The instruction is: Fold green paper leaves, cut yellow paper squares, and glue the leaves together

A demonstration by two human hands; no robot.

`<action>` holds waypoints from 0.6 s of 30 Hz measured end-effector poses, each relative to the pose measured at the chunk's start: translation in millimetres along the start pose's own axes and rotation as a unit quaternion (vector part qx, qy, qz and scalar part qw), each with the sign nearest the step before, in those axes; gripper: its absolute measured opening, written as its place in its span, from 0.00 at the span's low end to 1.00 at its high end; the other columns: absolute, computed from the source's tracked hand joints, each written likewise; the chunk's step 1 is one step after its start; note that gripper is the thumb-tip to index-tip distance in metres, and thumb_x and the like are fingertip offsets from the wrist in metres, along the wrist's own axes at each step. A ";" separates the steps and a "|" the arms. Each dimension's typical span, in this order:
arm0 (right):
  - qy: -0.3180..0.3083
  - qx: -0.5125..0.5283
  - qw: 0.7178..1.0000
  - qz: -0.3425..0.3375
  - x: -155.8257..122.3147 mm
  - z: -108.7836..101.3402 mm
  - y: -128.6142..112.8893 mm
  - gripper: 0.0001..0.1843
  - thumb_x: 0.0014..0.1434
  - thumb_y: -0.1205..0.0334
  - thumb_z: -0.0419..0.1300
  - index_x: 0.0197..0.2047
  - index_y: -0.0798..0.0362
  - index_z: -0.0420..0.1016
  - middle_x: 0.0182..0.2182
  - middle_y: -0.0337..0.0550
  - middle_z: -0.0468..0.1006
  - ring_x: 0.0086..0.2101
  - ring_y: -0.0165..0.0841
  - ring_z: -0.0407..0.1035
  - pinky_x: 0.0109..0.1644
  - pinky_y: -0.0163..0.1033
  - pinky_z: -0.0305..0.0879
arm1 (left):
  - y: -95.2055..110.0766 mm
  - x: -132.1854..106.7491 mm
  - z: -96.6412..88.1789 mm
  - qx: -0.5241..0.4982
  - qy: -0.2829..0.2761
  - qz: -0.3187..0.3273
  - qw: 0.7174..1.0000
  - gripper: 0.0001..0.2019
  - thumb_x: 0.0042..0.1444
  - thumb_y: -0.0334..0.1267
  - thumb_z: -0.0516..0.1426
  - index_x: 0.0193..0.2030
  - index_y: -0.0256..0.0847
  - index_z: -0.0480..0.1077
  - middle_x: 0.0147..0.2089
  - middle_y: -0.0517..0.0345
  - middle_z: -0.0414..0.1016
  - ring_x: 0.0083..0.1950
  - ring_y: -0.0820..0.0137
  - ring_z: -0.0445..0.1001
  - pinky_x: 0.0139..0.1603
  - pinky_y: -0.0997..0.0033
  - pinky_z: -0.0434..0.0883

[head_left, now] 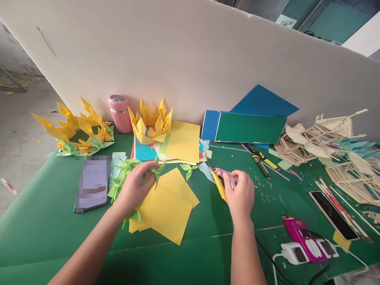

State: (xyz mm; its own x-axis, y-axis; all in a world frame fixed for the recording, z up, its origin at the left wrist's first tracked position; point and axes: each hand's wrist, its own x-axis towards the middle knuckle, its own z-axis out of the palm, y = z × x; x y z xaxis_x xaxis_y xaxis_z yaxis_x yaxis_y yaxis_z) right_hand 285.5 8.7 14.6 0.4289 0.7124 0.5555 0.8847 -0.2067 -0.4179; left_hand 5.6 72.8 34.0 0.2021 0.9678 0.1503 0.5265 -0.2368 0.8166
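My left hand [137, 186] pinches a folded green paper leaf [158, 170] between thumb and fingers, above the yellow paper sheets [169, 209]. More green paper leaves [117, 186] lie beside and partly under that hand; another green leaf [189, 170] rests by itself to the right. My right hand [241, 194] is closed on pink-handled scissors [221, 172], whose thin blades point up and left; the fingers cover part of the handles. Right beside them is a yellow utility knife [219, 186], lying on the green table. Light blue paper scraps [206, 172] are near the blade tips.
Two yellow folded-paper crowns [151, 126] [89, 130] and a pink cup [121, 114] stand along the back board. A phone [93, 184] lies at left. Green and blue boards [251, 127], pliers [259, 164], wooden stick models [308, 138] and a magenta power strip [305, 239] occupy the right.
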 end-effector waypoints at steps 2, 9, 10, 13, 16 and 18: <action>-0.041 -0.028 0.996 0.071 -5.4 -3.2 17.1 0.24 0.56 0.37 0.49 0.32 0.51 0.64 0.31 0.50 0.73 0.33 0.43 0.68 0.34 0.43 0.61 | 4.8 -4.8 5.1 -0.106 -0.003 -0.033 0.994 0.12 0.50 0.37 0.53 0.42 0.44 0.71 0.41 0.55 0.74 0.40 0.66 0.73 0.43 0.64 0.71; -0.218 0.082 0.933 0.274 -14.0 -3.6 53.5 0.25 0.43 0.43 0.59 0.38 0.52 0.69 0.30 0.45 0.76 0.26 0.39 0.71 0.27 0.40 0.63 | 5.3 -18.7 24.7 -0.316 -0.066 -0.130 0.937 0.15 0.49 0.42 0.59 0.43 0.44 0.66 0.43 0.55 0.71 0.34 0.70 0.74 0.38 0.66 0.72; -0.226 0.100 0.924 0.292 -12.8 -4.1 54.6 0.25 0.42 0.45 0.60 0.40 0.53 0.70 0.29 0.44 0.76 0.25 0.39 0.72 0.27 0.39 0.63 | 5.2 -19.8 26.1 -0.330 -0.067 -0.136 0.932 0.15 0.49 0.43 0.60 0.43 0.44 0.65 0.43 0.56 0.71 0.34 0.71 0.74 0.38 0.67 0.72; -0.247 0.121 0.910 0.310 -8.8 -8.7 52.7 0.21 0.42 0.48 0.58 0.37 0.53 0.74 0.23 0.40 0.75 0.22 0.37 0.70 0.27 0.39 0.63 | 5.7 -22.3 28.8 -0.344 -0.058 -0.153 0.924 0.15 0.48 0.43 0.61 0.42 0.45 0.65 0.44 0.58 0.67 0.33 0.72 0.73 0.34 0.70 0.70; -0.217 0.175 0.903 0.327 -6.6 -16.0 43.8 0.20 0.41 0.50 0.59 0.35 0.53 0.74 0.22 0.38 0.73 0.22 0.34 0.68 0.26 0.38 0.63 | 6.3 -23.4 30.8 -0.337 -0.055 -0.162 0.926 0.14 0.48 0.41 0.60 0.42 0.46 0.67 0.41 0.61 0.64 0.30 0.74 0.71 0.30 0.73 0.67; -0.171 0.270 0.885 0.340 -6.4 -20.2 35.3 0.20 0.40 0.53 0.61 0.37 0.52 0.71 0.25 0.37 0.75 0.23 0.32 0.68 0.26 0.36 0.65 | 6.3 -23.6 32.2 -0.340 -0.055 -0.163 0.925 0.14 0.47 0.41 0.60 0.43 0.46 0.67 0.39 0.62 0.63 0.29 0.75 0.69 0.29 0.73 0.66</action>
State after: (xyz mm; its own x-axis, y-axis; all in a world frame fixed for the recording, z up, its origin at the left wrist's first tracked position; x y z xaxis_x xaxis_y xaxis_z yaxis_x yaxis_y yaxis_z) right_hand 317.7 -16.7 10.8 0.6659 0.7271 -0.1667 0.1886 -0.3804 -0.9054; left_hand 30.8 45.7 17.6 0.2266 0.9546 -0.1934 -0.0583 0.2115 0.9756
